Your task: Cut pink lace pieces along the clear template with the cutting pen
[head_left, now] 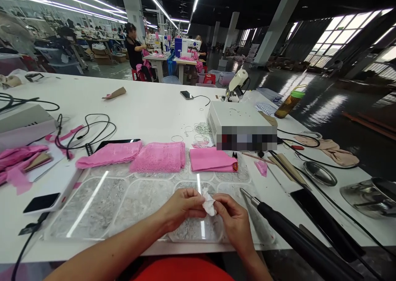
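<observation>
My left hand (185, 207) and my right hand (233, 215) meet above the near edge of a clear, marbled mat (142, 198). Between them is a small crumpled white tissue (209, 202), pinched by the fingertips of both. Behind the hands, along the mat's far side, lie a pink lace piece (113, 154), a folded pink lace stack (163, 156) and a smooth folded pink cloth (210, 159). A black-handled tool with a metal tip (266, 211) points in from the right, close to my right hand.
A white box-shaped device (238, 114) stands behind the pink cloth. Cables, a metal lid (320, 173) and a metal pot (368, 196) are at right. Left are a phone (41, 202), a looped cable (99, 128) and more pink fabric (18, 161). People sit at sewing machines farther back.
</observation>
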Motion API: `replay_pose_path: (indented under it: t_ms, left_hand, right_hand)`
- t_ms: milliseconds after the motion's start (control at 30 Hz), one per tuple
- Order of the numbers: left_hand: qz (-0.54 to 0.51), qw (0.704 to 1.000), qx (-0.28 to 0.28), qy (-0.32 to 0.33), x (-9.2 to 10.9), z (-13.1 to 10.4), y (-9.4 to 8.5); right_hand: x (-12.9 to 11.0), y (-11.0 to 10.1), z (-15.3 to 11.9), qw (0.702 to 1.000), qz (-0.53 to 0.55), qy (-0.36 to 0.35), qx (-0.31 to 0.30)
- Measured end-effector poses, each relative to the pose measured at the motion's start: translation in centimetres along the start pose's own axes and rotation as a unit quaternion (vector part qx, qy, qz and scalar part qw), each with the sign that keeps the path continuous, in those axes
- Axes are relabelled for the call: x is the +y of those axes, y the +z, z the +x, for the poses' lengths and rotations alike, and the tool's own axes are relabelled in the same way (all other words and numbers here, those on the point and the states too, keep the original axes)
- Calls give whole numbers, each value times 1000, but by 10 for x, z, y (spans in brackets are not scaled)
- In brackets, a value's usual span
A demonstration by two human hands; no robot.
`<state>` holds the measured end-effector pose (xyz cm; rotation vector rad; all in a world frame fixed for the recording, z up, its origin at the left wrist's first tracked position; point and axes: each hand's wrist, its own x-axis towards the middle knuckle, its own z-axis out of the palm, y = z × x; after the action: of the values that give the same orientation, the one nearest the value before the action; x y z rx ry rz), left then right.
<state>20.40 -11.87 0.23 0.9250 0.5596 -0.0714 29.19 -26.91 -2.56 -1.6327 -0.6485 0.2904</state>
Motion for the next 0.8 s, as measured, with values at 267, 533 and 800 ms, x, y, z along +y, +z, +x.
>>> replay_pose_path:
  t_ms: [267, 533, 800]
  left_hand:
    - [145, 987, 37, 58, 0, 9, 7]
    - [300, 939, 53, 162, -1, 26, -3]
    - [74, 993, 32, 80, 1, 25, 3]
  right_hand:
    - [3, 10, 1, 997, 50, 47, 22]
    - [-1, 11, 6, 995, 68, 69, -15]
    - [20, -9, 3, 974, 166, 149, 34]
